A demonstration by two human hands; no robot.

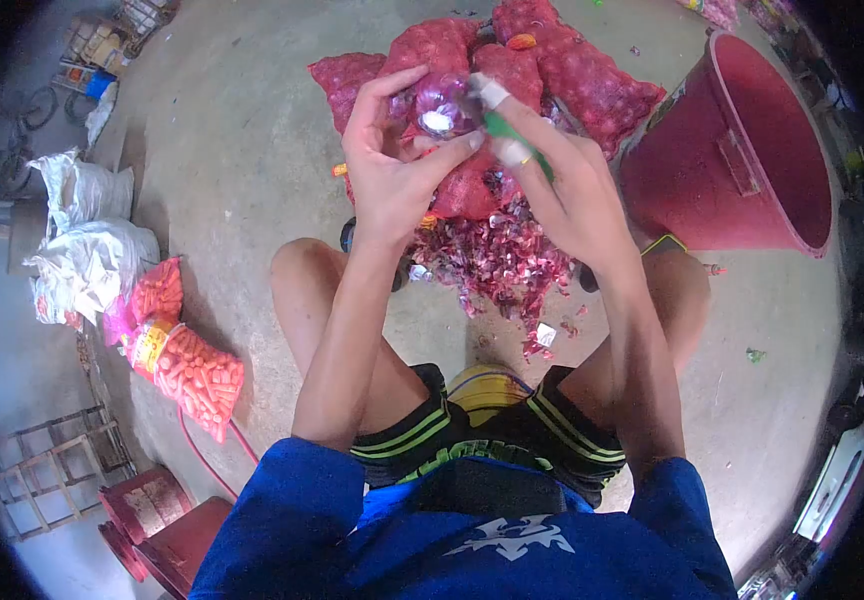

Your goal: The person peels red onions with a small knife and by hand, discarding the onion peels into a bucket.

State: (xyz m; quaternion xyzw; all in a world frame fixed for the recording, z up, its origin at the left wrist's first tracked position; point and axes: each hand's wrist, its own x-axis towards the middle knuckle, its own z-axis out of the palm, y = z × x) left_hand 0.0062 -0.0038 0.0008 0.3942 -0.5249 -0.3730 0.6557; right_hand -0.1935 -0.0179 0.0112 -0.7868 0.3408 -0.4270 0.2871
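Note:
A shiny purple-red onion (447, 98) is held up in front of me, above the mesh bags. My left hand (390, 185) wraps round it from the left, thumb underneath and fingers over the far side. My right hand (574, 180), with white tape on its fingers, closes around a small green-handled knife (502, 128) at the onion's right side. Motion blurs those fingertips, and the blade cannot be made out. Beneath the hands, a heap of red onion skins (497, 260) is spread over the floor between my feet.
Red mesh bags of onions (597, 85) lie just ahead. To the right stands a large red tub (667, 175). White sacks (97, 255) and a bag of carrots (197, 370) sit at left. Red containers (182, 545) are at the lower left.

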